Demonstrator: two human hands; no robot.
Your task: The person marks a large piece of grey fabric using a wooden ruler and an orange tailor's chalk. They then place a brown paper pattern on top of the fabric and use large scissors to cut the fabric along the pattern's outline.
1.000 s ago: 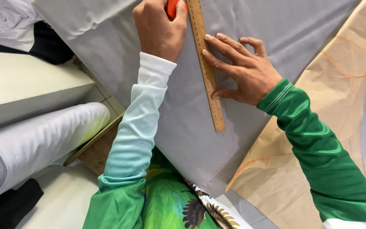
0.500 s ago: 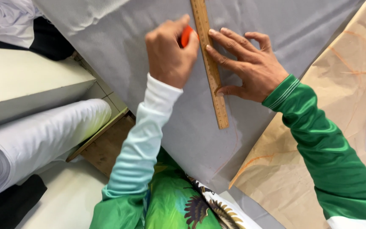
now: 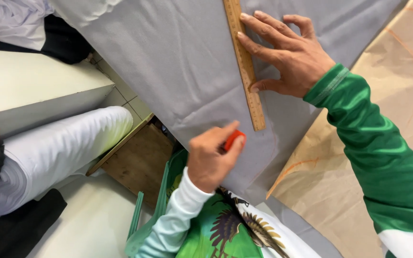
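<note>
Head view: left hand [image 3: 211,157] pinches red chalk [image 3: 234,139] at the near end of the ruler [image 3: 245,67]. Right hand [image 3: 288,52], fingers spread, presses ruler flat on grey cloth [image 3: 168,62]. Chalk has reached ruler's end; no line visible. Brown paper [image 3: 397,95] lies beneath.

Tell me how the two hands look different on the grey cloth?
The right hand lies flat with fingers spread, pressing the wooden ruler onto the grey fabric; the left hand is curled in a pinch grip around a small red-orange marker. The right hand sits farther up the cloth, the left hand near the ruler's lower end. The right sleeve is deep green, the left pale. Both hands rest over the same fabric.
</note>
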